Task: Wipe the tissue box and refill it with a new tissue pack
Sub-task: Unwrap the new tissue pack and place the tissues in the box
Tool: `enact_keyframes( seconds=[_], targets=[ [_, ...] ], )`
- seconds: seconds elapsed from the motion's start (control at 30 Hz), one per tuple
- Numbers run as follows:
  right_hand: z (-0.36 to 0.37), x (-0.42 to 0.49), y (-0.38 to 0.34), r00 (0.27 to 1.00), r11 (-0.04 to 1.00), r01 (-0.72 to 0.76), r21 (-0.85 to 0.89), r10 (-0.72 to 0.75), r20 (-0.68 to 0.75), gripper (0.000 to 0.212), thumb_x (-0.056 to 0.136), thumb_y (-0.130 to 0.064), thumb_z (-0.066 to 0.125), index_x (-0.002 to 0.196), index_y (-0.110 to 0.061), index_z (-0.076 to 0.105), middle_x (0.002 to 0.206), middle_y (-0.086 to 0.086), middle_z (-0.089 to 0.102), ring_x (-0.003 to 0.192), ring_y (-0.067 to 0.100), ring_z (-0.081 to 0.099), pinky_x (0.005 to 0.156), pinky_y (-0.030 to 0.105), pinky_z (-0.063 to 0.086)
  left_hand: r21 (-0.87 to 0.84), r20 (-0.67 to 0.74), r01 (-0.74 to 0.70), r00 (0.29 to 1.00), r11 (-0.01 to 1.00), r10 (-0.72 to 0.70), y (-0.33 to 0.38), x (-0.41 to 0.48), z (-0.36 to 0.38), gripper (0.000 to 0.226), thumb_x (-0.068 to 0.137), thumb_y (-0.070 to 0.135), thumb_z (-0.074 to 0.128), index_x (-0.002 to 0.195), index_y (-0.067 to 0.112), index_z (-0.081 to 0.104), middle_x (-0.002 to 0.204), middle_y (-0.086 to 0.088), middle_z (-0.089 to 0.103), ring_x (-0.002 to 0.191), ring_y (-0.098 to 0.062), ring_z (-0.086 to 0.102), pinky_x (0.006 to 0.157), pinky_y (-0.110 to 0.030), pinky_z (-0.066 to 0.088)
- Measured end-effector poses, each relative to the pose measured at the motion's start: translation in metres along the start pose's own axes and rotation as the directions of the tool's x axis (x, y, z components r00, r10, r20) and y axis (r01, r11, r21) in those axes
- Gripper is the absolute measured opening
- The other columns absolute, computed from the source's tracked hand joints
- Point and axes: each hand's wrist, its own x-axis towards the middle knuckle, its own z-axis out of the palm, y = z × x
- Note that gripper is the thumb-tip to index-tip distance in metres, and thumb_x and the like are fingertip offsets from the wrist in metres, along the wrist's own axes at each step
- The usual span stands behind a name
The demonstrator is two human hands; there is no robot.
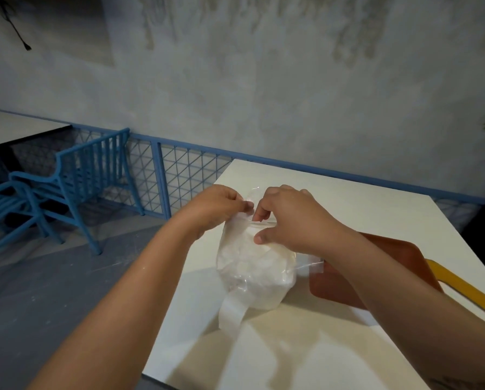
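From where I stand, the clear plastic pack of white tissues [255, 266] sits near the left edge of the white tabletop [348, 198], directly in front of the person. Its lower end seems to rest on the surface and its upper end is raised into both hands. The long axis runs away from the person, so the sealed top is the far, high end, and that is where the fingers meet. The left hand [221, 204] comes in from the left with its fingers curled, pinching the loose film at the top. The right hand [289, 215] faces it from the other side, fingertips pinching the same seam and its thumb pressed against the pack's front. The two hands are all but touching, one on each side of the seam, so pulling them apart sideways looks like the move that would open the wrap. A white strip [231, 313] trails from the pack's near end onto the tabletop. Just to the right, under the right forearm, lies a rust-brown, round-cornered flat piece [334, 285] beside a yellow curved bar [461, 288]; I cannot tell whether the brown piece belongs to the tissue box. A blue slatted chair [94, 170] stands off to the left.
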Motion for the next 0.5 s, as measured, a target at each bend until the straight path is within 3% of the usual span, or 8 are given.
enact_keyframes(
  seconds=[0.17, 0.33, 0.5],
  targets=[
    [0.0, -0.0073, -0.0026, 0.998, 0.998, 0.056, -0.031, -0.057, -0.032, 0.035, 0.084, -0.036, 0.068, 0.117, -0.027, 0.061, 0.122, -0.005, 0.055, 0.112, 0.016, 0.045, 0.095, 0.03, 0.034, -0.166, -0.11, -0.023, 0.994, 0.986, 0.005, -0.0006, -0.0012, 0.0066, 0.018, 0.09, 0.011, 0.059, 0.073, 0.01, 0.066, 0.071, 0.002, 0.066, 0.063, -0.009, 0.057, 0.062, -0.02, 0.047],
    [0.0035, -0.0101, -0.003, 0.996, 0.992, 0.049, -0.113, -0.057, -0.075, 0.045, 0.087, -0.034, 0.063, 0.131, -0.027, 0.052, 0.124, -0.001, 0.05, 0.113, 0.018, 0.043, 0.093, 0.033, 0.036, -0.186, -0.159, -0.071, 0.986, 0.98, 0.041, 0.0003, -0.004, 0.0085, 0.017, 0.092, 0.017, 0.058, 0.077, 0.01, 0.064, 0.073, 0.0, 0.066, 0.066, -0.014, 0.057, 0.069, -0.031, 0.049],
    [0.001, -0.0086, -0.0021, 0.998, 0.998, -0.004, -0.055, 0.001, -0.055, 0.049, 0.083, -0.036, 0.068, 0.127, -0.027, 0.05, 0.125, -0.002, 0.05, 0.115, 0.017, 0.043, 0.094, 0.032, 0.036, -0.205, -0.176, -0.118, 0.981, 0.972, 0.082, -0.0026, -0.0044, 0.0096, 0.017, 0.091, 0.018, 0.059, 0.08, 0.006, 0.064, 0.066, 0.005, 0.066, 0.058, -0.008, 0.06, 0.067, -0.031, 0.05]
  ],
)
